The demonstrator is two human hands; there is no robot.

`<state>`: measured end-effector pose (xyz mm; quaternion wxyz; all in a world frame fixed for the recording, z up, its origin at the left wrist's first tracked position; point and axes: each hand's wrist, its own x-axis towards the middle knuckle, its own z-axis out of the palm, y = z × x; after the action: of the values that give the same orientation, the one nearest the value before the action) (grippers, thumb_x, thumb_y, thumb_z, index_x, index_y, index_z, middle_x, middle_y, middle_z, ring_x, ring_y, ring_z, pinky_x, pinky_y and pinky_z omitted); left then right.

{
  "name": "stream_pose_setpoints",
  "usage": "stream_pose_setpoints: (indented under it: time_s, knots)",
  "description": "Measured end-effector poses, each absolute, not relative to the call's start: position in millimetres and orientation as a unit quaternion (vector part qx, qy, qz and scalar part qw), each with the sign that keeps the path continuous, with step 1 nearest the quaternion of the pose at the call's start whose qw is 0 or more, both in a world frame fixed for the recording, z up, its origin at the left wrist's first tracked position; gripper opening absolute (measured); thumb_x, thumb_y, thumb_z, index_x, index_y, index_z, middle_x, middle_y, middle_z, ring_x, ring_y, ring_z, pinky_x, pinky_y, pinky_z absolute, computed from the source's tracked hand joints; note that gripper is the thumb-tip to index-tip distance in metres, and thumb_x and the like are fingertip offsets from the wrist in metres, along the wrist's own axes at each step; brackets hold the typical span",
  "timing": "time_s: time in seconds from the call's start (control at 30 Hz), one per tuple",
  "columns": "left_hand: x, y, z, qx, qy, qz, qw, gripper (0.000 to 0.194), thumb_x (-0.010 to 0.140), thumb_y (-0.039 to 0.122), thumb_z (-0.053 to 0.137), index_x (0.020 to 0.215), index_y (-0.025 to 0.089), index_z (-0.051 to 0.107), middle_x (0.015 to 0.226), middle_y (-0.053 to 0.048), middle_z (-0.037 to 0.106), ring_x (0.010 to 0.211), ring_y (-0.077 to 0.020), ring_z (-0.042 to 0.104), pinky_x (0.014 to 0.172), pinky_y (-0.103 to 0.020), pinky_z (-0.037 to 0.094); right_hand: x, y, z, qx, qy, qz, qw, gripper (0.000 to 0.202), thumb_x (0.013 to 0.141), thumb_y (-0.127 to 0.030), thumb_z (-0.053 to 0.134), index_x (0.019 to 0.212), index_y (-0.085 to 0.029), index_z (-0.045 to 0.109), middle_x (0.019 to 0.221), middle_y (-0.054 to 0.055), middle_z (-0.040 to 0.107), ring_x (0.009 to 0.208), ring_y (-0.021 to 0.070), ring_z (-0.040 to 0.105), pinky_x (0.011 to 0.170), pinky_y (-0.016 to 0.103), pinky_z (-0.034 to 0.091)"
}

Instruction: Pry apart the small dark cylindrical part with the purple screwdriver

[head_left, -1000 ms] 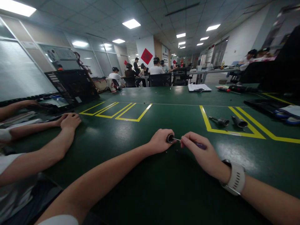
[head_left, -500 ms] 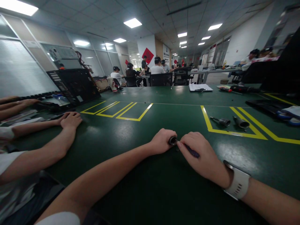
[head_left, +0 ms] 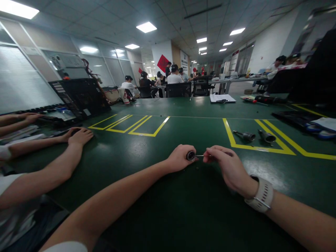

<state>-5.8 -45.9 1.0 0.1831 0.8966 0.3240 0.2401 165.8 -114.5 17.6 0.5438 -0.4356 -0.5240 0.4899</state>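
My left hand (head_left: 180, 158) is closed around a dark metal hole saw (head_left: 190, 155), its round hollow end facing right and toward me. My right hand (head_left: 223, 162) pinches a thin screwdriver (head_left: 200, 155) with a dark handle partly hidden by the fingers. The metal shaft reaches left to the hole saw's rim; whether its tip touches or enters it, I cannot tell. A tiny dark piece (head_left: 197, 168) lies on the table just below the shaft. Two more metal pieces, a cup-ended one with a shank (head_left: 245, 135) and a similar one (head_left: 267, 136), lie to the right.
Yellow tape (head_left: 262, 149) marks areas on the green table (head_left: 147, 157). At left rest a co-worker's hands (head_left: 80, 135) by a black computer case (head_left: 81, 96). An open notebook (head_left: 222, 98) and tools (head_left: 254, 100) lie at the back; a black tray (head_left: 291, 119) is at right.
My right hand has turned and drawn slightly right, so more of the screwdriver's shaft shows. The left hand keeps its hold on the hole saw. The view has shifted slightly.
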Motion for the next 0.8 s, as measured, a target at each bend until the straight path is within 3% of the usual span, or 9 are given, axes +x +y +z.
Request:
stream_pose_setpoints:
  time_s: [0.1, 0.23, 0.33, 0.43, 0.53, 0.67, 0.8]
  knots:
    - [-6, -46, 1, 0.896, 0.328, 0.238, 0.183, 0.017, 0.076, 0.03, 0.059, 0.07, 0.016, 0.053, 0.065, 0.003, 0.052, 0.06, -0.0097, 0.047, 0.058, -0.023, 0.034, 167, -121, 23, -0.44, -0.656, 0.352, 0.502, 0.025, 0.084, -0.031, 0.048, 0.065, -0.018, 0.059, 0.067, 0.002, 0.059, 0.068, 0.0163, 0.054, 0.066, 0.032, 0.041]
    - [-7, -45, -1, 0.901, 0.334, 0.235, 0.149, 0.012, 0.075, 0.026, 0.058, 0.071, 0.016, 0.053, 0.067, 0.003, 0.055, 0.063, -0.0112, 0.049, 0.063, -0.025, 0.035, 163, -130, 30, -0.391, -0.838, 0.1, 0.367, 0.022, 0.087, -0.023, 0.043, 0.073, -0.016, 0.058, 0.073, 0.005, 0.059, 0.069, 0.017, 0.05, 0.065, 0.032, 0.038]
    - [-7, -46, -2, 0.904, 0.332, 0.237, 0.125, 0.01, 0.075, 0.024, 0.056, 0.071, 0.015, 0.053, 0.068, 0.002, 0.055, 0.065, -0.0118, 0.05, 0.066, -0.026, 0.035, 160, -133, 33, -0.369, -0.876, 0.014, 0.31, 0.02, 0.086, -0.018, 0.043, 0.076, -0.015, 0.06, 0.076, 0.007, 0.06, 0.072, 0.018, 0.051, 0.068, 0.034, 0.037]
    - [-7, -47, 0, 0.91, 0.322, 0.233, 0.119, 0.011, 0.078, 0.026, 0.054, 0.073, 0.015, 0.054, 0.069, 0.002, 0.056, 0.067, -0.0121, 0.052, 0.068, -0.026, 0.036, 161, -129, 34, -0.413, -0.838, 0.079, 0.349, 0.024, 0.087, -0.023, 0.043, 0.071, -0.016, 0.059, 0.07, 0.005, 0.059, 0.067, 0.017, 0.051, 0.065, 0.032, 0.037]
    - [-7, -48, 3, 0.92, 0.302, 0.218, 0.124, 0.017, 0.08, 0.03, 0.054, 0.072, 0.015, 0.054, 0.068, 0.002, 0.055, 0.066, -0.0117, 0.051, 0.066, -0.025, 0.036, 166, -121, 33, -0.457, -0.749, 0.235, 0.419, 0.028, 0.085, -0.031, 0.046, 0.063, -0.018, 0.059, 0.064, 0.002, 0.059, 0.064, 0.0168, 0.053, 0.06, 0.031, 0.039]
    - [-7, -48, 5, 0.922, 0.294, 0.213, 0.132, 0.019, 0.08, 0.032, 0.056, 0.071, 0.015, 0.054, 0.068, 0.002, 0.055, 0.066, -0.0113, 0.051, 0.065, -0.024, 0.037, 170, -111, 28, -0.45, -0.594, 0.427, 0.511, 0.025, 0.077, -0.032, 0.056, 0.057, -0.018, 0.061, 0.062, 0.002, 0.062, 0.067, 0.0175, 0.057, 0.068, 0.032, 0.043]
    - [-8, -48, 4, 0.92, 0.305, 0.213, 0.126, 0.017, 0.079, 0.031, 0.058, 0.073, 0.015, 0.054, 0.07, 0.002, 0.056, 0.067, -0.0112, 0.052, 0.067, -0.025, 0.037, 169, -106, 20, -0.438, -0.47, 0.55, 0.533, 0.02, 0.072, -0.031, 0.061, 0.061, -0.015, 0.064, 0.062, 0.004, 0.062, 0.062, 0.0167, 0.056, 0.065, 0.033, 0.043]
